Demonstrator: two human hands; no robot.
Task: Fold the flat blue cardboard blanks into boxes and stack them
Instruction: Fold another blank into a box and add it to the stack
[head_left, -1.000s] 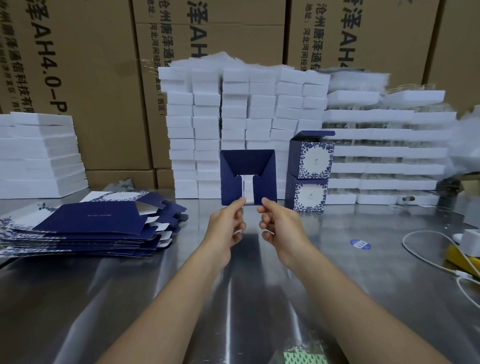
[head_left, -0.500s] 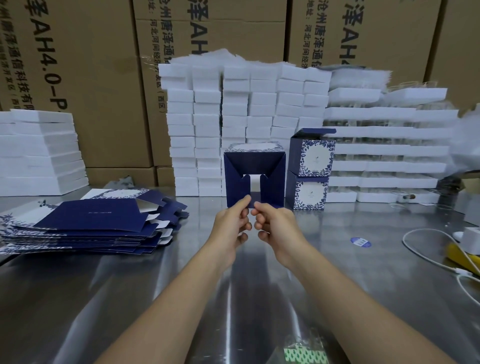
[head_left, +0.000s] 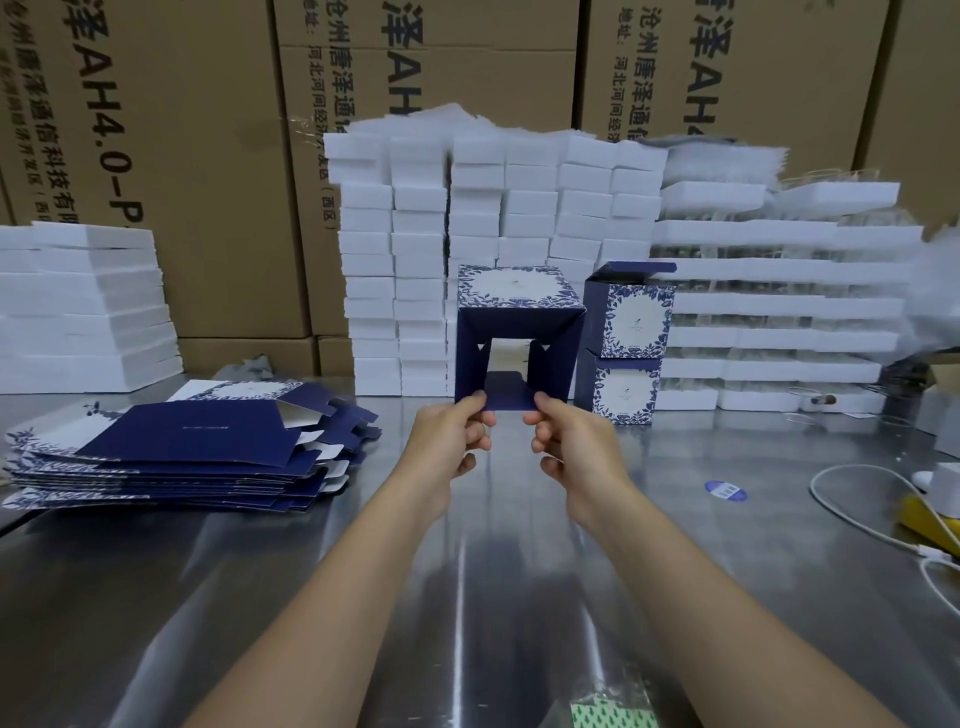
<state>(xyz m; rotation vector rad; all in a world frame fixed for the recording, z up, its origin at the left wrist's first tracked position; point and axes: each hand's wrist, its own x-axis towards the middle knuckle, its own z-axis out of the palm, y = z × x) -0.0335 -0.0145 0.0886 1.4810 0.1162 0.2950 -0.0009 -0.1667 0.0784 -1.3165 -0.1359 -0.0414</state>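
Pinched between thumb and curled fingers of the left hand (head_left: 452, 436) and the right hand (head_left: 569, 447), one at each end: the lower front flap of a half-folded blue box (head_left: 519, 322). Held upright over the steel table (head_left: 156, 597), open end toward the camera, floral white-and-blue panel on top, side flaps angled inward around a square gap.

Just right of the grip, beyond the right hand: two finished boxes (head_left: 636, 325) stacked one on the other, top lid flap raised. Well left of the grip, flat on the table: a pile of blue cardboard blanks (head_left: 182, 452). Behind the held box: stacks of white foam blocks (head_left: 498, 218), then brown cartons (head_left: 208, 156). Far right: a white cable (head_left: 852, 467) and, nearer, a blue oval sticker (head_left: 725, 490).
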